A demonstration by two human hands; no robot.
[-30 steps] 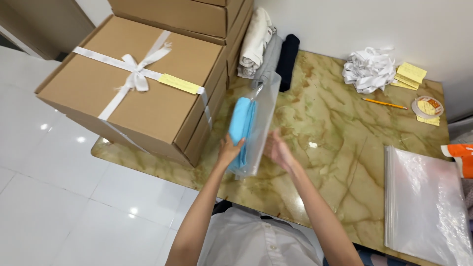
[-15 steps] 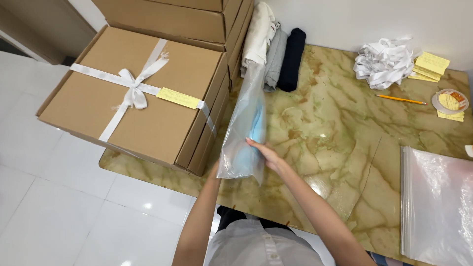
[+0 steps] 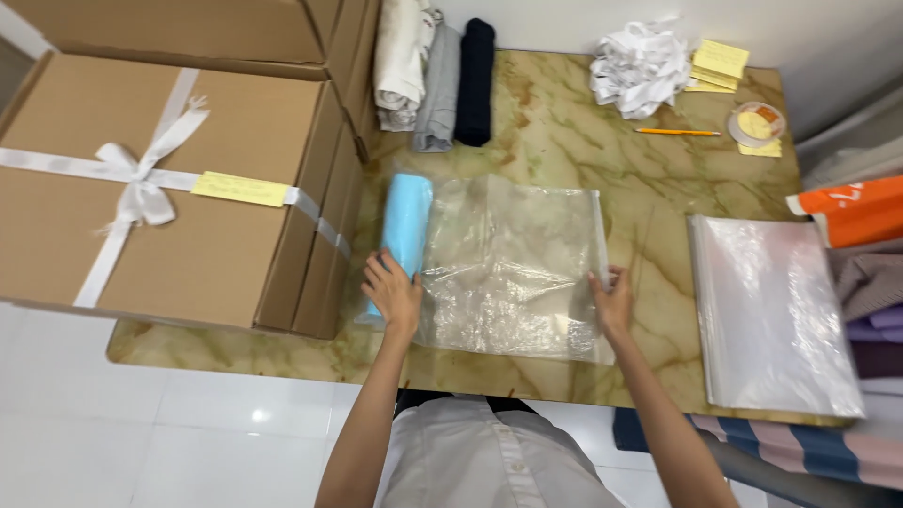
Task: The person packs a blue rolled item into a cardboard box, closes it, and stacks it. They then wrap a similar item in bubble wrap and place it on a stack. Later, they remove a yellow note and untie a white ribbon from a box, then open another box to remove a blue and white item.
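A clear plastic zip bag (image 3: pixel 513 268) lies flat on the marble table (image 3: pixel 564 132). A light blue rolled cloth (image 3: pixel 406 221) sits at the bag's left end, apparently inside it. My left hand (image 3: pixel 392 293) presses down on the lower part of the blue roll, fingers curled over it. My right hand (image 3: pixel 613 299) pinches the bag's right edge, where the zip strip runs.
A large cardboard box with a white ribbon and yellow note (image 3: pixel 141 188) stands at the left. Rolled clothes (image 3: pixel 437 71) lie at the back, with crumpled white material (image 3: pixel 640 66), sticky notes (image 3: pixel 717 64), a pencil (image 3: pixel 677 132) and a tape roll (image 3: pixel 755 122). At right are clear bags (image 3: pixel 767 310) and an orange packet (image 3: pixel 851 212).
The bag with the blue roll was held upright in the air; now it lies flat on the table, with my hands spread to its two ends.
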